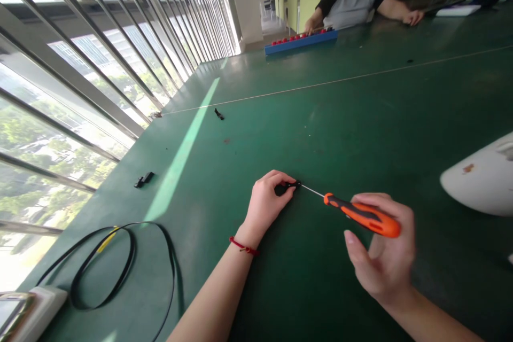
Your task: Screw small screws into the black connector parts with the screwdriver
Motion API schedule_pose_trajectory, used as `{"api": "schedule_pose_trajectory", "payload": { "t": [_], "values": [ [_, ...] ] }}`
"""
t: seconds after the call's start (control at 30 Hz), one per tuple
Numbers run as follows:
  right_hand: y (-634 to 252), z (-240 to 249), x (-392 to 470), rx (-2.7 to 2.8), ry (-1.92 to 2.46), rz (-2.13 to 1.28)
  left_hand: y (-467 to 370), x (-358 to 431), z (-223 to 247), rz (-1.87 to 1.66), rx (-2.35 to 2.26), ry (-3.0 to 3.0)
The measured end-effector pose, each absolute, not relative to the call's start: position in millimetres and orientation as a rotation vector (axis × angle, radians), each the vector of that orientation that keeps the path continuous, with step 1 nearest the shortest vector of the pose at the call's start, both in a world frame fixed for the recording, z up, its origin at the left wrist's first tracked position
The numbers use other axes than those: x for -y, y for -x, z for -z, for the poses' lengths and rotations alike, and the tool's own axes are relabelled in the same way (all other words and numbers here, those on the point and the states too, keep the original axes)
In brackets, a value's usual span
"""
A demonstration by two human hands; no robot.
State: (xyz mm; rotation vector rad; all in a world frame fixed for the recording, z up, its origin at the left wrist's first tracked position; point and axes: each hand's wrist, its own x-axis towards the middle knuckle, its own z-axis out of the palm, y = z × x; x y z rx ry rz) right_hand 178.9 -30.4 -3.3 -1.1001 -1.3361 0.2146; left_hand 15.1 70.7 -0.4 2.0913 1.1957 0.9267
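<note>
My left hand (271, 195), with a red cord bracelet at the wrist, rests on the green tabletop and pinches a small black part (284, 188) between thumb and fingers. Much of that part is hidden by the fingers. An orange and black screwdriver (363, 215) slants in from the right, the tip of its thin shaft at the part's right end. Around the handle is my right hand (385, 251); its fingers lie along the far side of the handle, while the thumb stands apart below it. Whether the tip sits in a screw is too small to tell.
Small black pieces (144, 179) lie at left, another black piece (218, 114) farther back. A looped black cable (132, 256) and a white device (48, 299) are lower left. A white object (481, 173) stands right. Across the table, a person (352, 2) touches a blue tray (300, 43).
</note>
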Motion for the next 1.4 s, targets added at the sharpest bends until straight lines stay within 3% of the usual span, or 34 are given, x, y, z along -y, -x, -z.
{"api": "schedule_pose_trajectory", "payload": {
  "t": [0.27,1.4],
  "values": [
    [-177.4,0.7,34.7,1.459,1.255,-0.231,-16.3,-70.2,1.3,-0.931,-1.197,-2.084],
    [-173.2,-0.6,28.1,1.386,1.209,-0.189,-15.8,-71.5,-0.2,-0.887,-1.219,-2.145]
  ]
}}
